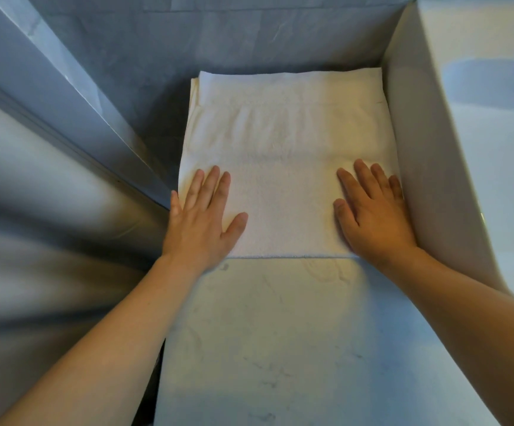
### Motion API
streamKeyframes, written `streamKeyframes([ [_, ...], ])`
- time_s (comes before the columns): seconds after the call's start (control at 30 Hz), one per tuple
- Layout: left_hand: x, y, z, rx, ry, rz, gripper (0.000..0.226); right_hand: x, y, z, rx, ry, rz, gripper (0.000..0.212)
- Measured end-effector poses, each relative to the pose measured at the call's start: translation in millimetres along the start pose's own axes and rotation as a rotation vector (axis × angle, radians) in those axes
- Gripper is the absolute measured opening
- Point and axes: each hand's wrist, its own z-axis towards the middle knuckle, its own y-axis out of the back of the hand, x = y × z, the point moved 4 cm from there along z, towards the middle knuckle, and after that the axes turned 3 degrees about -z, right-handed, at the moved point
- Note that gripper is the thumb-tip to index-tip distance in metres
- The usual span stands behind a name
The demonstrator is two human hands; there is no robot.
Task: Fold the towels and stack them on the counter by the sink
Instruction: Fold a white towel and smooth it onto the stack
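Observation:
A folded white towel [283, 155] lies flat on the pale marbled counter [280, 333], its far edge against the back wall and its right side against a white side panel. More folded layers show under it at its left and far edges. My left hand [201, 219] presses flat on the towel's near left corner, fingers straight and spread. Pressing flat on the near right corner is my right hand [372, 210], fingers straight, next to the panel.
A grey tiled wall [218, 35] stands behind the towel. The white side panel [427, 142] rises at the right. Left of the counter a blurred pale basin-like surface [49, 179] drops away. Bare counter stretches between my forearms.

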Motion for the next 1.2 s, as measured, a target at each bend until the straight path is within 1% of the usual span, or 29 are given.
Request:
streamKeyframes([
  [0.07,7.4,2.7,-1.1,0.036,0.056,-0.051,0.084,2.0,0.3,0.8,0.051,0.004,-0.053,0.069],
  [0.13,6.5,8.8,-4.3,0.072,0.059,0.057,0.089,5.9,6.0,0.2,0.070,0.036,-0.217,0.066],
  [0.2,-1.6,17.4,-13.6,0.089,-0.049,0.200,0.093,16.4,16.3,-4.9,0.043,0.146,-0.348,0.054],
  [0.27,-12.0,24.5,-24.9,0.108,-0.215,0.246,0.094,22.0,27.7,-18.3,0.053,0.256,-0.449,0.041],
  [0.33,-16.9,33.4,-34.2,0.065,-0.352,0.218,0.087,19.3,32.2,-32.8,0.094,0.339,-0.503,0.041],
  [0.4,-14.6,35.9,-37.1,-0.015,-0.438,0.256,0.074,16.9,37.9,-41.2,0.149,0.361,-0.554,0.043],
  [0.5,-4.0,38.2,-32.5,0.056,-0.378,0.396,0.080,18.9,42.6,-44.1,0.352,0.343,-0.839,0.050],
  [0.53,-2.0,40.7,-29.7,0.084,-0.342,0.446,0.077,21.9,44.5,-44.1,0.397,0.364,-0.959,0.050],
  [0.57,-1.0,46.7,-27.0,0.096,-0.310,0.457,0.068,25.2,46.1,-44.7,0.435,0.386,-1.061,0.048],
  [0.6,-0.3,54.3,-23.6,0.103,-0.273,0.414,0.053,28.5,48.8,-45.0,0.458,0.400,-1.126,0.045],
  [0.63,1.6,63.7,-18.9,0.105,-0.214,0.314,0.036,29.5,49.7,-43.7,0.456,0.407,-1.157,0.041],
  [0.67,6.0,72.3,-12.9,0.104,-0.140,0.176,0.020,30.2,53.5,-40.3,0.449,0.397,-1.160,0.038],
  [0.7,11.7,80.0,-6.6,0.120,-0.058,0.014,0.010,30.3,59.0,-35.3,0.446,0.378,-1.134,0.035],
  [0.77,21.8,91.2,6.3,0.157,0.069,-0.294,0.016,31.5,75.3,-21.7,0.439,0.324,-1.083,0.031],
  [0.8,26.2,95.9,11.6,0.147,0.126,-0.430,0.020,33.0,85.2,-12.2,0.423,0.302,-1.068,0.029],
  [0.87,33.9,104.0,19.8,0.076,0.240,-0.655,0.022,34.5,108.1,12.4,0.374,0.226,-1.016,0.023],
  [0.93,39.3,109.0,29.0,0.012,0.344,-0.843,0.018,31.2,130.4,40.1,0.329,0.118,-0.980,0.026],
  [1.0,40.7,115.0,43.4,-0.025,0.417,-1.018,0.018,28.0,149.7,68.7,0.255,0.084,-1.001,0.027],
  [1.1,39.8,127.3,76.4,-0.129,0.485,-1.186,0.020,20.4,168.2,110.7,0.154,0.081,-1.072,0.027],
  [1.2,37.9,136.1,114.5,-0.180,0.500,-1.221,0.017,14.4,175.0,146.1,0.082,0.093,-1.112,0.029],
])
